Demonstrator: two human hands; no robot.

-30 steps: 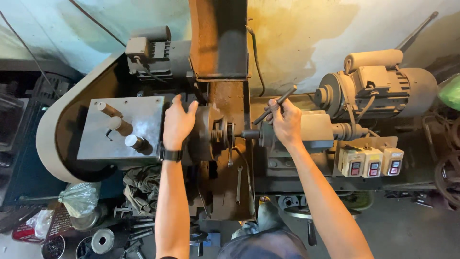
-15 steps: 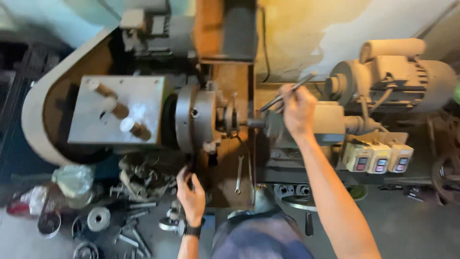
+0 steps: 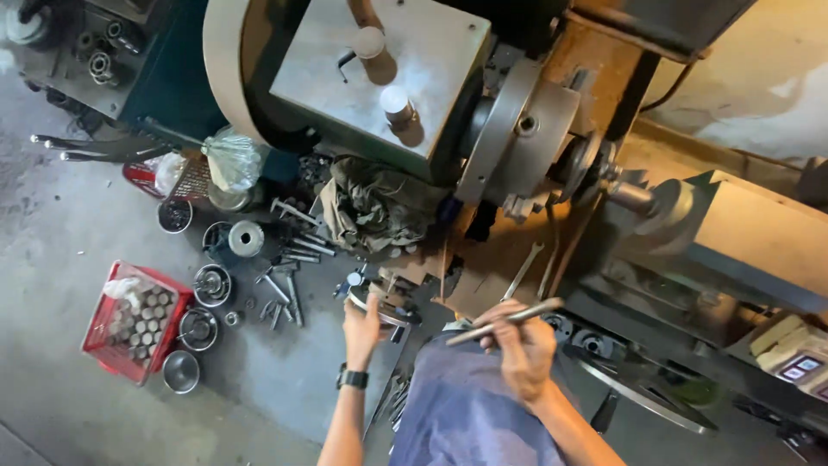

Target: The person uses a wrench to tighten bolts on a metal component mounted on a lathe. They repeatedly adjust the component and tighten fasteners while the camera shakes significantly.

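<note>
My left hand (image 3: 362,326), with a dark watch on the wrist, reaches down to the floor and grips a round metal disc part (image 3: 379,304) beside the lathe's base. My right hand (image 3: 522,345) is drawn back near my body and holds a long thin metal rod (image 3: 504,321) that points up and right. Above stands the lathe with its round chuck (image 3: 526,138) and a small workpiece (image 3: 628,197) against the tailstock. A grey headstock cover (image 3: 379,69) carries two lever knobs.
On the floor at left lie a red crate (image 3: 129,324) of metal cylinders, several round metal bowls (image 3: 181,371), loose bolts and wrenches (image 3: 289,267), a rag (image 3: 375,207) and a plastic bag (image 3: 233,160). A wrench (image 3: 522,272) rests on the lathe bed.
My left hand dropped from the chuck to the floor and took hold of the disc part. My right hand left the tailstock handle and came back with the rod. The view tilted downward.
</note>
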